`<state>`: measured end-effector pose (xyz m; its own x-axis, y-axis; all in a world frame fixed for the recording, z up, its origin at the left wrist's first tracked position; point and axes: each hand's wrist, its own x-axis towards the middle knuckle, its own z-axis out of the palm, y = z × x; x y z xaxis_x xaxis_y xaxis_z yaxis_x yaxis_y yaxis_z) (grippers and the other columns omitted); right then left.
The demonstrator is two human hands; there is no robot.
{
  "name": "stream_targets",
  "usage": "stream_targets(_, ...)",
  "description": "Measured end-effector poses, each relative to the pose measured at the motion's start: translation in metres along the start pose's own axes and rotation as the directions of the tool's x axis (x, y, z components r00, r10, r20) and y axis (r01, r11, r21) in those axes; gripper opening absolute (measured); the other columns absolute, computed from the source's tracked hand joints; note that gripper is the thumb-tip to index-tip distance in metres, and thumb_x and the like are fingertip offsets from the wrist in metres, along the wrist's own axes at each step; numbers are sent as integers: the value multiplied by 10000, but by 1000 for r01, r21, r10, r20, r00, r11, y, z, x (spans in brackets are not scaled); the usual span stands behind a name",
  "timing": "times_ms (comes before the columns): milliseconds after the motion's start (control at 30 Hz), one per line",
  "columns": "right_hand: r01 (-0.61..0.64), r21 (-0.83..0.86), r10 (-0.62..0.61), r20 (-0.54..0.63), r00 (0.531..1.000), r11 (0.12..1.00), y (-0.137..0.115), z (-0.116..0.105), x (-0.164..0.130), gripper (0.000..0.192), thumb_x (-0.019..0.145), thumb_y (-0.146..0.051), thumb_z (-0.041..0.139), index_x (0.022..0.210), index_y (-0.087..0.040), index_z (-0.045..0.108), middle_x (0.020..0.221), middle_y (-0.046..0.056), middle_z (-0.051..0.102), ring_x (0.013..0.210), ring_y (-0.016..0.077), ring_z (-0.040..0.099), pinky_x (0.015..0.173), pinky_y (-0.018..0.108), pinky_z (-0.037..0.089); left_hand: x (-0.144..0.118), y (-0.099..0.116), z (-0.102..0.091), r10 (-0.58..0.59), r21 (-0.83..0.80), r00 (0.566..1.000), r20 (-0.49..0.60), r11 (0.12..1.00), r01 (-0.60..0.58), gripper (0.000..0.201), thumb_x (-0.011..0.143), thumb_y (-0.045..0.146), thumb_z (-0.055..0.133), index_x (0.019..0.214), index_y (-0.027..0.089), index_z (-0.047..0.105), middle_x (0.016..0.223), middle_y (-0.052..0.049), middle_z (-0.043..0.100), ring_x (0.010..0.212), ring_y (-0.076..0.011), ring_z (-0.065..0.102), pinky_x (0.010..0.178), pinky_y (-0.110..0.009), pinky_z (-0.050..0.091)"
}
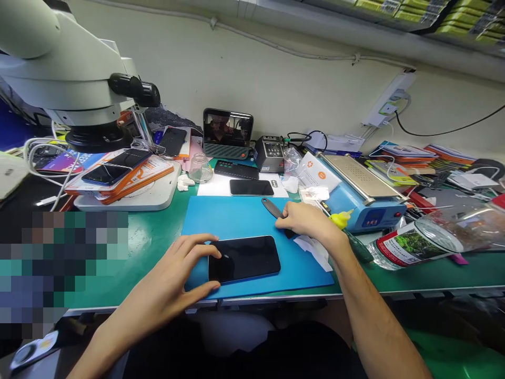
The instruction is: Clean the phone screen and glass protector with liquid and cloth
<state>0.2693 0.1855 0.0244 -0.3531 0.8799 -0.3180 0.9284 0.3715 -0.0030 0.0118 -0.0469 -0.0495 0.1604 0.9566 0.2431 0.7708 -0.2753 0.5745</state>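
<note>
A smartphone (244, 259) with a dark screen lies face up on the blue mat (232, 216). My left hand (189, 268) grips its left end, thumb at the near edge and fingers on the far edge and the glass. Beyond the phone's right end, my right hand (302, 221) is closed around a small brush (272, 208). Its grey handle, with a hole in the end, points away to the left, and its dark head is partly hidden beneath my hand. A crumpled white wipe (314, 251) lies just below my right wrist.
A microscope (67, 79) overhangs the left side, with phones on boxes beneath it. Behind the mat are another phone (251, 187), a glass jar (200, 168) and a propped screen (228, 129). A blue heating plate machine (363, 197) and a large plastic bottle (418, 245) stand right.
</note>
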Motion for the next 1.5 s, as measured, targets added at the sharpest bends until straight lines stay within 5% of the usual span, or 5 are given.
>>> stream_targets(767,323,-64,-314,-472,824,944,31,24,-24,330,975,-414,574,694,-263,491,572,-14,562,534,174,533,587,324,339,8,7,0,-26,208,1000,1,978,25,493,1025,493,677,1468,364,500,1543,-40,579,1411,-316,511,1140,-488,385)
stream_targets(933,516,-57,-330,-828,454,855,19,54,-57,154,1018,-348,680,896,-257,706,695,4,744,576,195,690,577,332,515,5,6,2,-44,170,999,-12,984,45,446,1023,484,686,1395,347,483,1530,-34,603,1420,-304,513,1127,-486,412)
stream_targets(1067,826,-134,-626,-721,298,548,-5,73,-78,406,960,-60,690,1339,-205,694,1209,70,834,1101,233,805,935,337,660,1,2,5,-91,68,995,-50,993,94,429,997,504,727,1275,322,456,1531,-52,597,1459,-296,464,1098,-472,472)
stream_targets(1333,874,100,-619,-667,413,475,-21,97,-89,617,1053,-115,533,1645,-247,418,1512,94,666,1370,265,670,1120,441,628,0,-2,7,-83,63,996,-31,994,85,448,998,500,733,1292,324,444,1521,-54,622,1492,-280,474,1112,-490,472)
stream_targets(1500,865,46,-623,-674,396,500,-40,94,-87,444,1058,-74,490,1474,-198,582,1412,106,740,1361,253,676,1168,469,582,0,-3,6,-75,60,997,-33,995,77,432,992,511,738,1263,317,462,1494,-73,651,1491,-309,505,1090,-505,484)
